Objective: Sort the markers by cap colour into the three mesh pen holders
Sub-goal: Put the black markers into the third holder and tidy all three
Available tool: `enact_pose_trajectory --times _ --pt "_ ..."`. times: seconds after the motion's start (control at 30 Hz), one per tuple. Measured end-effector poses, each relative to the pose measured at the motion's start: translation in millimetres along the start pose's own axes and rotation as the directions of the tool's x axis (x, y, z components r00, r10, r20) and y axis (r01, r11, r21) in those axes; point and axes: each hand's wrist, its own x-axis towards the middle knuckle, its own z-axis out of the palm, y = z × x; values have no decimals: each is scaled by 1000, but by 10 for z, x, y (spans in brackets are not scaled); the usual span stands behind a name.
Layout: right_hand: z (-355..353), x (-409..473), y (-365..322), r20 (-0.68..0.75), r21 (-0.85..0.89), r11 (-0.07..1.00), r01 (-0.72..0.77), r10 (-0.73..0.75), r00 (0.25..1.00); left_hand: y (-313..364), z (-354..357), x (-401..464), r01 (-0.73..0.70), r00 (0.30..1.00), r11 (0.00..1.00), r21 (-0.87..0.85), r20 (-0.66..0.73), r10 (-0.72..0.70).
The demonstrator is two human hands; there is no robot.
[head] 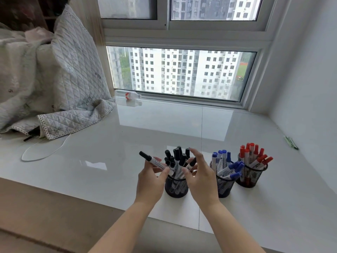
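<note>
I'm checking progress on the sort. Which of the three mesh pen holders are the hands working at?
The leftmost black mesh pen holder, holding black-capped markers; the blue and red ones stand untouched to its right.

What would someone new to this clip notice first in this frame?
Three mesh holders stand in a row near the sill's front edge, sorted by cap: black, blue and red. Over the black one, the left hand pinches a black-capped marker pointing up and left, while the right hand hovers with fingers spread. Behind, a big window shows white tower blocks.
</note>
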Motion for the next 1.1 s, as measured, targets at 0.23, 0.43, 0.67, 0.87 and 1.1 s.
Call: enact_pose_trajectory --times 0.23,0.43,0.67,0.87,1.1 --pt "44 -34 16 15 -103 989 108 -107 994 38 -16 -21 -40 999 999 -23 -24 39" --pt "170 -88 47 213 -201 972 125 -81 974 66 -23 -4 -85 994 996 -22 -64 84" --pt "181 -115 47 133 -264 960 96 -62 989 95 -78 -11 -117 991 990 79 -60 122" --pt "175 -99 60 131 -300 950 91 -53 990 169 -106 -12 -217 971 954 205 -58 233" --pt "69 -87 162 97 -228 973 -40 63 993 223 -72 -78 -343 931 901 266 -30 363"
